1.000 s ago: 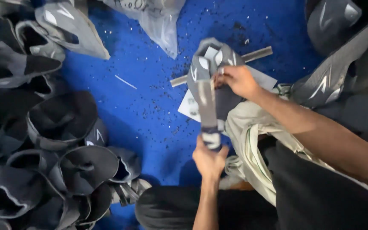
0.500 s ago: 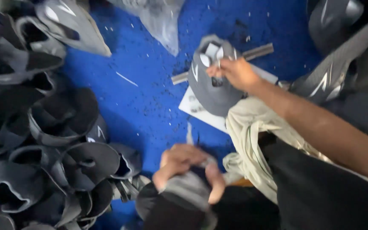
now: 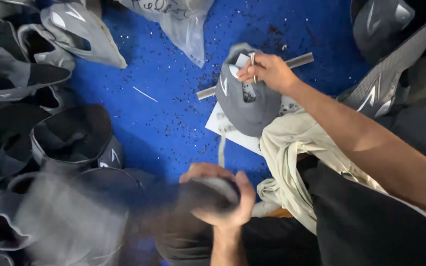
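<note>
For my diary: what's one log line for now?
left hand: grips blurred grey shoe upper | right hand: metal tool on grey upper

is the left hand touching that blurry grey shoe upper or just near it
Touching. The head view shows the left hand with its fingers wrapped around one end of the blurred grey shoe upper; no gap shows between them.

A clear plastic bag (image 3: 183,24) with dark handwriting lies at twelve o'clock on the blue floor — crumpled, tapering to a point. A white paper sheet (image 3: 228,129) lies flat near centre — partly covered by a grey shoe upper (image 3: 247,106).
</note>
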